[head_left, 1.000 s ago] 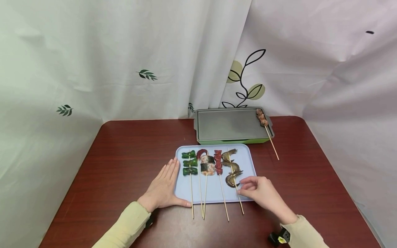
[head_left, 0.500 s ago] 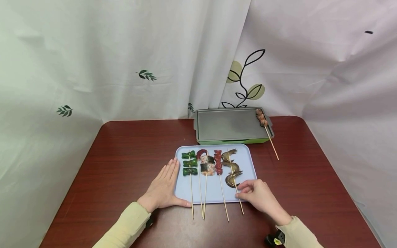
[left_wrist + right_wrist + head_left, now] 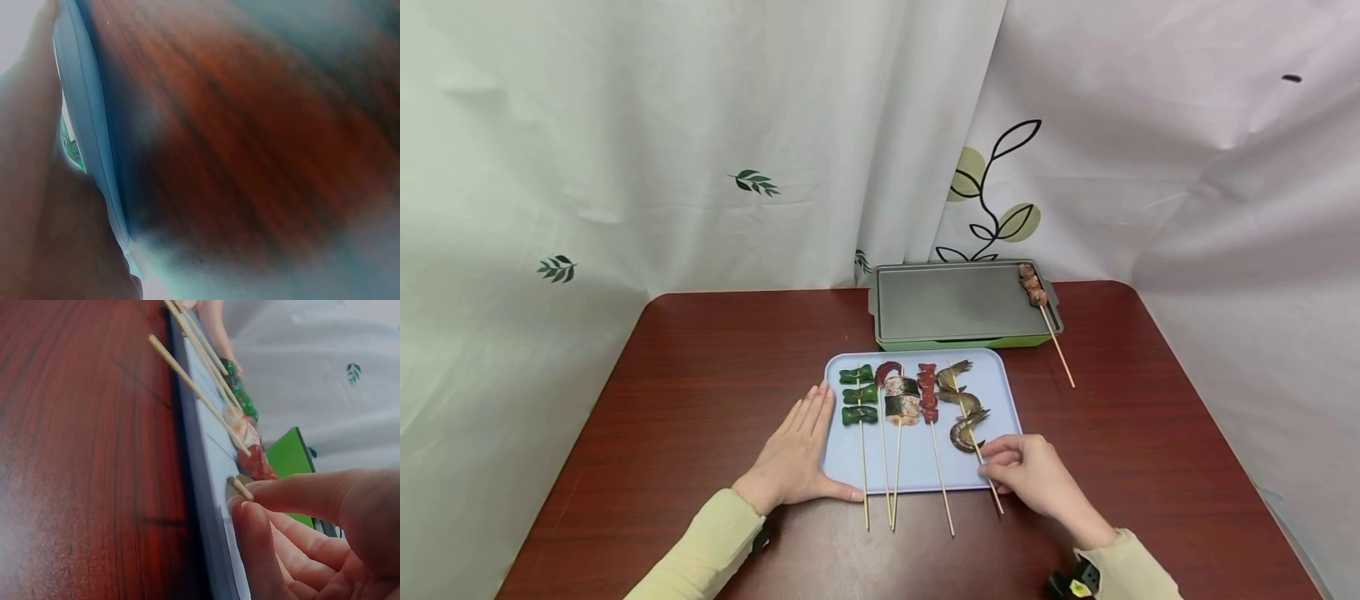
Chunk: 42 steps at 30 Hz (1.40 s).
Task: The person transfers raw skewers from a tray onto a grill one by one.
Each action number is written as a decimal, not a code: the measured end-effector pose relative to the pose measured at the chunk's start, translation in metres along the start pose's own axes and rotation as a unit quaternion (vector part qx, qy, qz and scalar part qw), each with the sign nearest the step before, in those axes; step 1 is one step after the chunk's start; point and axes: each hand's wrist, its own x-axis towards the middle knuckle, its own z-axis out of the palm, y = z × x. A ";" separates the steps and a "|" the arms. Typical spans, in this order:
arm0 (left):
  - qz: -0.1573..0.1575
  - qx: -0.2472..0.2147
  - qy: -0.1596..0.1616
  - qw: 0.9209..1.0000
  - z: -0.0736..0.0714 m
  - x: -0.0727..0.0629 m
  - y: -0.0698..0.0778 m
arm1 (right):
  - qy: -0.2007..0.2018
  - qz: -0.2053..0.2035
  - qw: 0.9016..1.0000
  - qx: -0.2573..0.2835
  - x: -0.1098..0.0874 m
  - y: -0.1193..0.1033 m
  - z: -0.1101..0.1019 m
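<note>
A pale blue tray bears several skewers. Furthest right lies a shrimp skewer, whose stick my right hand pinches between thumb and fingers, near the tray's front edge. My left hand rests along the tray's left side with straight fingers, its thumb at the front edge. From left to right lie a green pepper skewer, a dark red tentacle skewer, a skewer of pale pieces with dark bands and a red meat skewer. Their sticks jut past the front edge.
Behind the tray stands a grey griddle on a green base. A brown meat skewer lies on its right end, the stick hanging over the front. White curtains enclose the dark red table.
My right hand has taken the shrimp skewer's stick and shifted its lower end to the right. The lowest shrimp moved slightly right with it. My left hand has stayed in place.
</note>
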 end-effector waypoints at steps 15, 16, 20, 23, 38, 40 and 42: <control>0.005 -0.002 0.016 1.000 0.004 0.000 0.000 | -0.043 0.034 0.990 0.133 -0.001 0.011 -0.007; 0.005 -0.006 0.020 1.000 0.005 0.000 0.000 | -0.040 0.031 0.990 0.135 -0.002 0.012 -0.006; 0.005 0.001 0.027 1.000 0.012 0.001 -0.003 | -0.028 0.023 0.989 0.142 -0.006 0.013 -0.007; 0.006 0.003 0.033 0.999 0.016 0.001 -0.005 | -0.027 0.016 0.989 0.146 -0.010 0.011 -0.009; 0.000 0.006 0.030 1.000 0.017 0.001 -0.007 | 0.012 -0.050 0.993 0.103 -0.022 -0.014 -0.036; 0.001 0.007 0.031 0.999 0.018 0.001 -0.007 | 0.030 -0.051 0.994 0.088 -0.020 -0.019 -0.041; 0.001 0.006 0.031 0.999 0.017 0.001 -0.007 | 0.049 -0.047 0.995 0.077 -0.015 -0.025 -0.048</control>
